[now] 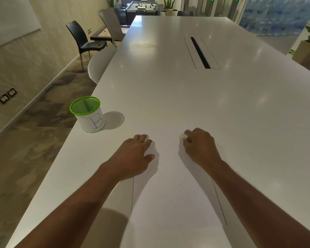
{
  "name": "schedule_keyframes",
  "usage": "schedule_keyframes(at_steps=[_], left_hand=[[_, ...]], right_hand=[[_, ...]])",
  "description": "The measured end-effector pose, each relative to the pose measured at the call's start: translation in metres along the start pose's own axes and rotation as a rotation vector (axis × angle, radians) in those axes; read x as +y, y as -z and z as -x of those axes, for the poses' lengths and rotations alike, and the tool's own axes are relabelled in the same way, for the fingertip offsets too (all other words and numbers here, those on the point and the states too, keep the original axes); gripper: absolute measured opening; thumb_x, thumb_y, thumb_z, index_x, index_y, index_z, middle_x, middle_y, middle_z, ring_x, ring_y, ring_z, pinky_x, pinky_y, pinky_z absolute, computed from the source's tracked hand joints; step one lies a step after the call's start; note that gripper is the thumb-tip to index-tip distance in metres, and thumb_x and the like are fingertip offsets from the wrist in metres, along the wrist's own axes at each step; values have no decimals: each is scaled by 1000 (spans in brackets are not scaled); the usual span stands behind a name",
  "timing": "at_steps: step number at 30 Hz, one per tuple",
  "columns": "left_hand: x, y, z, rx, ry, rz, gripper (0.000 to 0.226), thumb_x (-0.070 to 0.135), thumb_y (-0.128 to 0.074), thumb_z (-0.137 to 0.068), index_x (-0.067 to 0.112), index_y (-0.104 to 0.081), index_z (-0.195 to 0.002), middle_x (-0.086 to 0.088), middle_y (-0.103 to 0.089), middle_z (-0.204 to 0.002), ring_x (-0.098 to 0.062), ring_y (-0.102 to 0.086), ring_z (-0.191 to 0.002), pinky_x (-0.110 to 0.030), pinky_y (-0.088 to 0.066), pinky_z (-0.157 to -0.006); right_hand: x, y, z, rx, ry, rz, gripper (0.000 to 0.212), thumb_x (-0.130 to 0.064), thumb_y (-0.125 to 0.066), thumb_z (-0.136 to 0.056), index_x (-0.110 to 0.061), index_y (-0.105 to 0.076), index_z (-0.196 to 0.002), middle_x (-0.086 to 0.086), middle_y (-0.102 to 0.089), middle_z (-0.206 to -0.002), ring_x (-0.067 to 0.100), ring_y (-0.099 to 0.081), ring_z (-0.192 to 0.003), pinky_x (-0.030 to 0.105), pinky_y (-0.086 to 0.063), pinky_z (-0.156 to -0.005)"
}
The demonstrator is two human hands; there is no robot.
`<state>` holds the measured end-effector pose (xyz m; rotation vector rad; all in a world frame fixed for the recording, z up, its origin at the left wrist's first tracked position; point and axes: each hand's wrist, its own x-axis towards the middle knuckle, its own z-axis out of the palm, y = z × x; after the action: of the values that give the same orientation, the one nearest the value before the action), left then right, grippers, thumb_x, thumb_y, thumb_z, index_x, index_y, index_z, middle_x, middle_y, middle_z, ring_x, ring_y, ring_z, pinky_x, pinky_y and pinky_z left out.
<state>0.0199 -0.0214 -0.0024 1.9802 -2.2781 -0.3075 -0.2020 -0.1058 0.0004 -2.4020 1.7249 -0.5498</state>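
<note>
Pale patterned walls, a black plastic chair (81,40) and a table-football game (141,7) at the far end frame the head view, which is mostly filled by a long glossy white table (168,86) with a dark cable slot (200,52) along its middle. At the near edge a white sheet of paper (168,203) lies flat on the table, hard to tell from the surface except for its two thin side edges. The left hand (132,154) rests palm-down on the sheet's far left part, its fingers (141,138) lightly bent and pressing, grasping nothing. The right hand (199,147) sits at the sheet's far right part, its fingers clenched around a small white lump (183,136) that pokes out against the paper; whether it is an eraser or a wad I cannot tell. Well to the left, near the table's edge, stands a green-rimmed mesh pen cup wrapped in white paper with a blue letter B (89,115), upright, with nothing visible inside it. Judging from this, the work is at an early or middle stage: the sheet is pinned and the lump is in hand and on the paper, but the sheet shows no marks, so how much rubbing remains cannot be read, and the cup is untouched.
</note>
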Motion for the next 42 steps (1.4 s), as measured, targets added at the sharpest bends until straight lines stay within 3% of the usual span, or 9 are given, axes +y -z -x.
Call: schedule_keyframes(at_steps=[4,9,16,22,26,28,32,38,42], left_hand=[[6,1,-6,-19,31,-77,54,40,-48,-100,14,-41,-146,-3,-35,-156,-21,-29,-143,-32,-24,-116],[28,-2,-12,-46,12,41,53,8,-54,-89,8,-45,-141,-4,-44,-147,-22,-38,-134,-33,-40,-105],[44,-12,-11,26,73,52,61,48,-48,-99,10,-40,-147,-5,-35,-155,-22,-31,-141,-37,-29,-114],[43,-11,-10,40,46,42,58,50,-48,-99,10,-45,-142,-4,-40,-151,-21,-34,-138,-36,-33,-112],[42,-10,-11,29,54,38,61,50,-47,-99,10,-42,-145,-4,-37,-154,-22,-32,-139,-38,-32,-113],[43,-10,-11,23,57,38,60,49,-47,-99,10,-42,-145,-4,-37,-154,-23,-32,-139,-38,-32,-113],[42,-11,-11,28,49,28,55,46,-49,-99,10,-47,-141,-5,-40,-151,-22,-35,-138,-37,-33,-112],[43,-10,-11,9,60,26,62,49,-47,-99,9,-42,-145,-5,-38,-153,-22,-32,-140,-38,-31,-113],[43,-11,-12,18,54,5,57,50,-48,-99,10,-47,-139,-5,-42,-148,-22,-37,-135,-38,-36,-110]], right_hand=[[-1,-2,10,25,-41,-105,11,-19,-53,-88,-17,-62,-82,-2,-47,-68,18,-47,-61,21,-27,-50],[0,-5,11,42,-42,-107,11,-20,-55,-89,-18,-65,-89,-2,-49,-70,18,-47,-63,22,-28,-50],[-1,-3,8,46,-34,-97,13,-20,-54,-90,-16,-66,-89,-3,-49,-71,16,-46,-63,13,-24,-51],[-23,-10,19,-25,182,-100,14,-22,-55,-89,-16,-67,-83,-2,-57,-74,13,-52,-62,22,-37,-57],[3,-1,-7,17,14,-22,18,-22,-52,-88,-16,-69,-87,3,-60,-79,21,-55,-69,26,-37,-61],[-1,-1,-7,28,10,3,18,-22,-52,-88,-14,-68,-88,4,-61,-83,22,-56,-72,25,-35,-61],[-32,-7,16,-100,219,-111,17,-23,-53,-90,-18,-63,-77,-5,-55,-75,12,-52,-64,16,-30,-54],[-5,-2,-14,32,8,0,17,-18,-51,-88,-11,-64,-81,3,-54,-75,24,-55,-69,25,-29,-60],[-29,-6,11,-66,220,-51,16,-20,-52,-90,-14,-62,-80,-1,-57,-77,15,-50,-64,20,-28,-54]])
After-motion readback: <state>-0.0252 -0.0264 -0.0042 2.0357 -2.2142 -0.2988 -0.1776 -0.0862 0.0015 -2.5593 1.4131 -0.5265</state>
